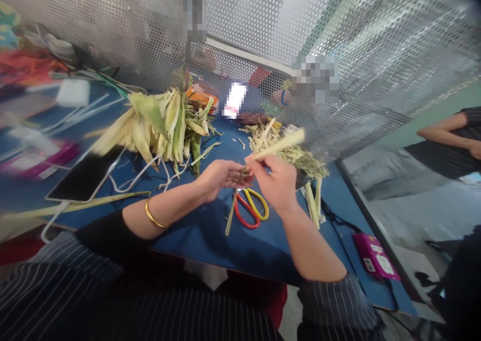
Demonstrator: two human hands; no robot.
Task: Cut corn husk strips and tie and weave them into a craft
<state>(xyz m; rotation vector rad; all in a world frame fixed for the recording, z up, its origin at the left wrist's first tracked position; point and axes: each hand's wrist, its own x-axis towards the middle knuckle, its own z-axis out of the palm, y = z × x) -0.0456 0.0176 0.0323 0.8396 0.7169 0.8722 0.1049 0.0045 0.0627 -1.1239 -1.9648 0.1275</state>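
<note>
In front of me, above the blue table (pixel 210 238), my two hands meet at a pale corn husk strip (pixel 283 143). My right hand (pixel 276 181) pinches the strip, whose wide end sticks out up and to the right. My left hand (pixel 221 180), palm turned up, has its fingers curled around the lower part, where a small greenish bit shows. A narrow strip end (pixel 230 216) hangs below the fingers. Scissors (pixel 252 211) with one red and one yellow handle loop lie just under the hands, their blades mostly hidden.
Left of centre lies a heap of corn husks (pixel 158 125); husk shreds (pixel 296 158) are piled behind my right hand. A phone (pixel 86 173) with a white cable lies left, a purple power strip (pixel 376 256) right. Perforated metal mesh (pixel 255 25) borders the back. Another person (pixel 447 135) stands right.
</note>
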